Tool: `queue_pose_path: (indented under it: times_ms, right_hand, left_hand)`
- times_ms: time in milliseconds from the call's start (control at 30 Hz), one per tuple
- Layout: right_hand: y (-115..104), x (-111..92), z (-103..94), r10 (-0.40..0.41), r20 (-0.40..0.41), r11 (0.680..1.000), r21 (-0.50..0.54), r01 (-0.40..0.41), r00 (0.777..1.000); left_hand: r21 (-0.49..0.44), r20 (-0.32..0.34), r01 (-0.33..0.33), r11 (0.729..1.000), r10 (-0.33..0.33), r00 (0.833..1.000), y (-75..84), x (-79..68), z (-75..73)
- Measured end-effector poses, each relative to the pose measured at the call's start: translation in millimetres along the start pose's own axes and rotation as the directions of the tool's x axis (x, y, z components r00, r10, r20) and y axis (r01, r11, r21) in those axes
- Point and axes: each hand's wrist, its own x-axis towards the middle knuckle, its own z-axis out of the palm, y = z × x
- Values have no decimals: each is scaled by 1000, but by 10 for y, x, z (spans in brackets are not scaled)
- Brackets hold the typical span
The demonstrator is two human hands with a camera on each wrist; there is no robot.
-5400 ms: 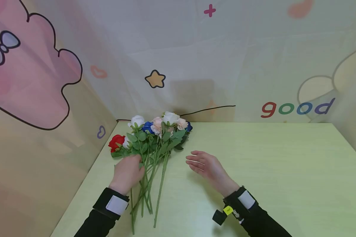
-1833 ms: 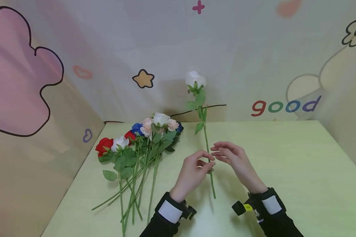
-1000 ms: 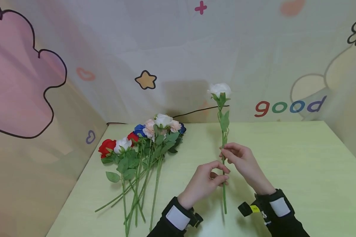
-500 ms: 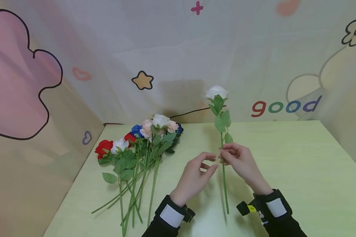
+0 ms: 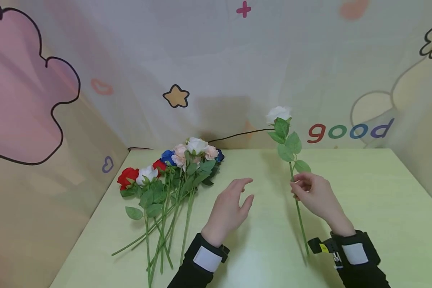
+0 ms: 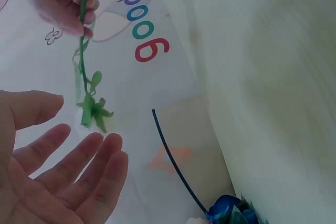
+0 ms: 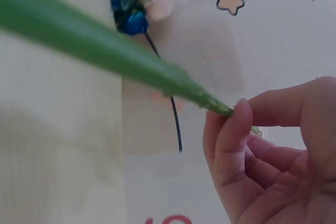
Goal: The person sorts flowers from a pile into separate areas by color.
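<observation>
A long-stemmed white rose (image 5: 279, 115) stands nearly upright above the table in the head view, its stem leaning slightly. My right hand (image 5: 318, 197) pinches the green stem (image 7: 105, 45) between thumb and fingertips, just below the leaves. To the left, my left hand (image 5: 227, 208) hovers over the table with thumb and fingers spread, holding nothing. The left wrist view shows that hand's parted fingers (image 6: 100, 182) apart from the rose. Left of it lies a pile of roses: red (image 5: 127, 178), white (image 5: 147, 174), blue (image 5: 168, 157) and pale pink (image 5: 180, 155).
The pile's crossing stems (image 5: 162, 236) stretch toward the front of the pale table (image 5: 360, 200). A printed cloth backdrop (image 5: 216, 64) rises behind the table and along its sides.
The white rose came out of the pile in my left hand. My right hand took its stem, my left let go, and the rose moved right as the hands parted.
</observation>
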Motion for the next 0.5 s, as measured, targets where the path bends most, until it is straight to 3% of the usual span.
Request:
queue_pose_path:
  times_ms: [300,500]
  right_hand:
    - [351,-184,-411,-16,-68,961,-277,-4,998]
    - [507,-234,-623,-11,-123,932,-360,-35,992]
  left_hand:
    - [81,111,-42,996,33,993,222,113,256]
    - [88,182,-48,995,31,983,401,181,396]
